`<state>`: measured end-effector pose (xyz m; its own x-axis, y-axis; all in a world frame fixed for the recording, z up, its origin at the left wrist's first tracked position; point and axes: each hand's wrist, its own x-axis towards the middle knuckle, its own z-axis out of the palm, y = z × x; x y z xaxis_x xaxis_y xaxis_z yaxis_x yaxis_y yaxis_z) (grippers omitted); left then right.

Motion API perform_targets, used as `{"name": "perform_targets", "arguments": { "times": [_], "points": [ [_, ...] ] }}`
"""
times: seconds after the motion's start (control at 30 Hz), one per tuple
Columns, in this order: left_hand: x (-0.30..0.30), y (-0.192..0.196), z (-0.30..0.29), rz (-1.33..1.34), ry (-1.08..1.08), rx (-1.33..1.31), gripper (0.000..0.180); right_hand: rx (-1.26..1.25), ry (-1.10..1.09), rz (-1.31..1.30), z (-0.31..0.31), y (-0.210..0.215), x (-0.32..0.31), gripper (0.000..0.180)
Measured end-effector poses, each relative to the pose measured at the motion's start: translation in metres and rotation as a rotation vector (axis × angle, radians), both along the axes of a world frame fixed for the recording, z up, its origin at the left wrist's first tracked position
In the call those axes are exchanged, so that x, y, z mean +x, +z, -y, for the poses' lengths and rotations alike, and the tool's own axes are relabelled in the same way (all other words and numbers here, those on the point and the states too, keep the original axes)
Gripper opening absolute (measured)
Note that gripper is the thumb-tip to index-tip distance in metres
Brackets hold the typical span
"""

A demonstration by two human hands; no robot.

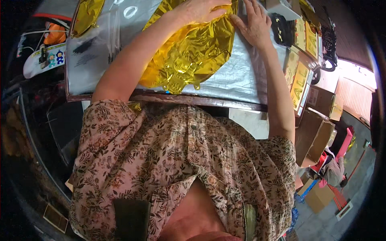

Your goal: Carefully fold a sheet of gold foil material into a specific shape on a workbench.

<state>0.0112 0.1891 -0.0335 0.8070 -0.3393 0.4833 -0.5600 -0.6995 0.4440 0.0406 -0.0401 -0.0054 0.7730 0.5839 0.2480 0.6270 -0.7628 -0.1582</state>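
A crinkled gold foil balloon [189,52] lies flat on a silver-grey sheet [241,76] that covers the table. My left hand [201,10] rests on the balloon's upper part, fingers bent and pressing the foil. My right hand [255,22] lies flat with fingers spread at the balloon's right edge, touching the foil and the sheet. Neither hand lifts anything. My floral blouse fills the lower half of the view.
Another gold foil piece [86,14] and clear plastic bags [90,52] lie at the table's left. Gold packets [299,82] are stacked at the right edge beside a black object [281,28]. Open cardboard boxes [315,138] stand on the floor at right. The table's dark wooden rim [201,100] runs in front of me.
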Motion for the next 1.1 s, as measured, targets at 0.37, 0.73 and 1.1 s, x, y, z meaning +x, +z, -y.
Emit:
{"name": "perform_targets", "arguments": {
  "times": [0.37, 0.73, 1.1],
  "points": [
    [0.001, 0.001, 0.002, 0.063, -0.043, -0.047, 0.033, 0.053, 0.079, 0.054, 0.035, -0.017, -0.086, 0.098],
    [0.007, -0.009, -0.005, 0.064, -0.054, -0.023, 0.032, 0.295, 0.006, 0.11, 0.022, 0.012, -0.052, 0.064],
    [0.001, -0.012, -0.001, 0.089, 0.022, 0.052, 0.037, 0.261, -0.205, -0.183, -0.017, -0.014, 0.06, 0.041]
  ]
}}
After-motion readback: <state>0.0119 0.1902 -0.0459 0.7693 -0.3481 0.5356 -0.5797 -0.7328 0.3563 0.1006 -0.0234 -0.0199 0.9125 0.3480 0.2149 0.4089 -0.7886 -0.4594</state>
